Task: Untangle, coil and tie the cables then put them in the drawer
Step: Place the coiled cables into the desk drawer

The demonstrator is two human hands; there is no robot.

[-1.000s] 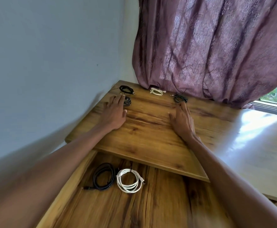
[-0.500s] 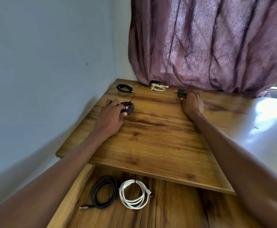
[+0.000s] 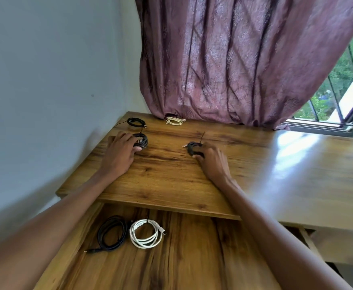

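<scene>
The main risk now is that a coil opens while it is carried to the drawer. Each small bundle is held by only a few fingers at one side, so if the thin tie is loose, the loops may spring out and tangle again. A free plug end could also catch on the front edge of the brown wooden tabletop [image 3: 171, 185] and pull the coil out of the hand.

The left hand [image 3: 119, 158] lies palm down, arm stretched forward, with its fingers curled onto the small black tied cable coil [image 3: 141, 141]; I cannot tell if the coil is lifted or only touched. The right hand [image 3: 212, 162] is also palm down, and its thumb and fingers are closed around the edge of the second small black cable coil [image 3: 193, 147], whose tie end points upward.

Two more coils wait far back, well apart: a flat black cable coil [image 3: 136, 122] near the wall and a cream-white cable coil [image 3: 174, 121] just at the mauve curtain [image 3: 244, 59]. In the open wooden drawer [image 3: 192, 258] below already lie a large black cable coil [image 3: 111, 232] and a large white cable coil [image 3: 146, 235], touching side by side.
</scene>
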